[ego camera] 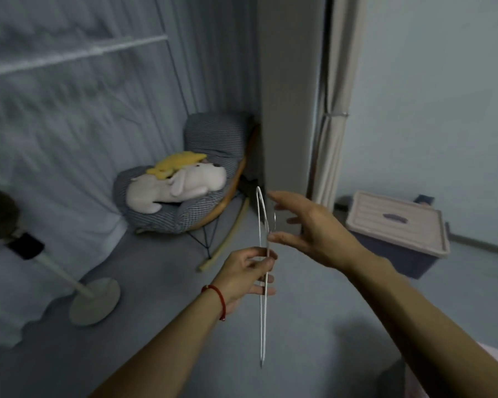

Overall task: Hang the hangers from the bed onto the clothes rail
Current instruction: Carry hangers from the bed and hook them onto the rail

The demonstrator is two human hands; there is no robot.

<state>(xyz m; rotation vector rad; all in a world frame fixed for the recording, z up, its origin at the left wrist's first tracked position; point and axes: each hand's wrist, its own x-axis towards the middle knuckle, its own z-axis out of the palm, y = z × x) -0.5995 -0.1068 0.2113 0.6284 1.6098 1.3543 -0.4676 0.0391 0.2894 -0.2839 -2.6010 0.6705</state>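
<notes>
A thin white hanger (pixel 262 314) is seen edge-on at the centre, reaching from knee height up past my hands. My left hand (pixel 246 275), with a red string at the wrist, pinches the hanger near its middle. My right hand (pixel 308 225) is spread open just right of the hanger's upper part, its thumb tip close to the wire; whether it touches is unclear. The white clothes rail (pixel 75 54) runs across the upper left in front of a pale curtain. The bed is mostly out of view.
A rocking chair (pixel 190 202) with a white plush dog and a yellow toy stands in the corner. A standing fan base (pixel 94 301) sits at lower left. A lidded storage box (pixel 397 225) rests on the floor at right, beside a wardrobe edge (pixel 288 96).
</notes>
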